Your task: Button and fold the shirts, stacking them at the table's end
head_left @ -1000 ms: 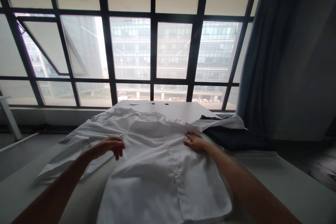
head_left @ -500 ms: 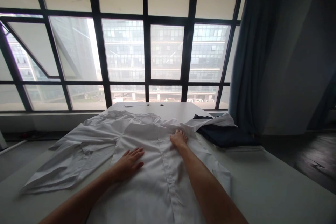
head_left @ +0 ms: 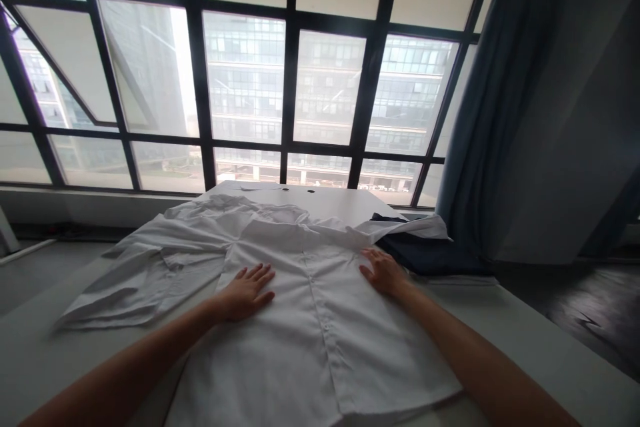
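Observation:
A white button-up shirt (head_left: 280, 340) lies spread on a white table, its button strip running down the middle and its hem toward me. One sleeve stretches out to the left in loose folds. My left hand (head_left: 246, 293) rests flat on the left half of the shirt, fingers spread. On the right side of the shirt front, near its upper edge, lies my right hand (head_left: 384, 272), fingers stretched out and slightly bent. Neither hand grips anything. The other sleeve crosses a folded dark garment at the right.
The folded dark navy garment (head_left: 435, 253) lies on the table's right side, over something pale. The white table (head_left: 345, 200) reaches back toward large black-framed windows (head_left: 330, 87). A blue curtain (head_left: 475, 120) hangs at the right. Two dark round holes show at the table's far end.
My right hand has moved right across the shirt, from beside the button strip to near the side edge. My left hand stays on the left half. The view has tilted a little.

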Demonstrator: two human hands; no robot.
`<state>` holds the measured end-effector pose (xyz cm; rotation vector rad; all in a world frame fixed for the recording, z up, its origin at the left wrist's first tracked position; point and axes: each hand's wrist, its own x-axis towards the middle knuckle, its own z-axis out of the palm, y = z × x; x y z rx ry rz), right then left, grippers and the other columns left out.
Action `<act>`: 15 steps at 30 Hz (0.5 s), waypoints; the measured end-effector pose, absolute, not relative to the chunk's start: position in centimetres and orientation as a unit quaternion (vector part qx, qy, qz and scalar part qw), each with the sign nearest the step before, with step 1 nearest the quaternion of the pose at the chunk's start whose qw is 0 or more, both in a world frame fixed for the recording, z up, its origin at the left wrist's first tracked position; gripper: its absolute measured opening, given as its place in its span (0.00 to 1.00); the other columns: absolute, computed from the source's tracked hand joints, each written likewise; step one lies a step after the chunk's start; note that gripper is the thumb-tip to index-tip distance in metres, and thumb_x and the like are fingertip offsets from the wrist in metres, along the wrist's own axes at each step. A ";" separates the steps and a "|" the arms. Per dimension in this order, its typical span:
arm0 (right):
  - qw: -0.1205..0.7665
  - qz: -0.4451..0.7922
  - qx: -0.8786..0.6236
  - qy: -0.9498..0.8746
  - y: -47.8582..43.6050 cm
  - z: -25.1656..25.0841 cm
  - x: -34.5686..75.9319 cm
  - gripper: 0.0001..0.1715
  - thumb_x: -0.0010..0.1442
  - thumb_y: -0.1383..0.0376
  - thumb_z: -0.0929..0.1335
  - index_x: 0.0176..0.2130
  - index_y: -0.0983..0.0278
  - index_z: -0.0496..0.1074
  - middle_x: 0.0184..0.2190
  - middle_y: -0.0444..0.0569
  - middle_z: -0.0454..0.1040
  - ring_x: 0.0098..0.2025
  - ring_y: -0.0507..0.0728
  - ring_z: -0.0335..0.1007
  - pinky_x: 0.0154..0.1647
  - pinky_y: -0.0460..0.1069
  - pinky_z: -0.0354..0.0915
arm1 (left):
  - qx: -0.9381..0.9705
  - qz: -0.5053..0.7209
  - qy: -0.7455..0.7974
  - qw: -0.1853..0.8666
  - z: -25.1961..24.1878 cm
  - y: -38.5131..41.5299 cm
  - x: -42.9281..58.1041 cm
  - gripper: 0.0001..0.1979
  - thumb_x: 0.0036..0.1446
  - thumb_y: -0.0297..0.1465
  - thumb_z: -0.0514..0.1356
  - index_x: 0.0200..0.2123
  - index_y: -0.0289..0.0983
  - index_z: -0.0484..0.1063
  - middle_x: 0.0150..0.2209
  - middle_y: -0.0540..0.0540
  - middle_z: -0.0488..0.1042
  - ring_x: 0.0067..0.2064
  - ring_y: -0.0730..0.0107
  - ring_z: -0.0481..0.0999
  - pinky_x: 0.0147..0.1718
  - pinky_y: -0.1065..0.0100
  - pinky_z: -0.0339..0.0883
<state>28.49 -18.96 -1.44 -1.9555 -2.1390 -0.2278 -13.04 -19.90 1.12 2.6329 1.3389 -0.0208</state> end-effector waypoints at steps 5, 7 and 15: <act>0.068 0.019 -0.608 -0.791 -20.2 1.5 26.7 0.26 0.67 0.55 0.64 0.57 0.67 0.72 0.58 0.58 0.67 0.59 0.64 0.63 0.60 0.53 0.58 | 0.889 -0.055 0.438 0.119 2.9 -21.4 -13.8 0.39 0.65 0.52 0.43 0.71 0.35 0.46 0.72 0.38 0.39 0.72 0.51 0.38 0.67 0.47 0.37; 0.037 0.075 -0.607 -0.790 -20.3 3.6 26.2 0.22 0.64 0.52 0.68 0.46 0.66 0.79 0.46 0.56 0.76 0.46 0.64 0.73 0.48 0.51 0.66 | 0.893 -0.073 0.423 0.136 4.3 -21.8 -14.3 0.42 0.58 0.54 0.53 0.69 0.37 0.55 0.71 0.37 0.48 0.71 0.46 0.48 0.65 0.49 0.47; 0.080 0.035 -0.643 -0.761 -17.2 4.4 22.7 0.19 0.63 0.58 0.70 0.50 0.65 0.77 0.48 0.56 0.75 0.48 0.65 0.72 0.48 0.51 0.65 | 0.891 0.097 0.427 0.119 4.6 -18.2 -13.9 0.23 0.64 0.45 0.51 0.49 0.37 0.76 0.48 0.38 0.78 0.49 0.54 0.77 0.49 0.58 0.68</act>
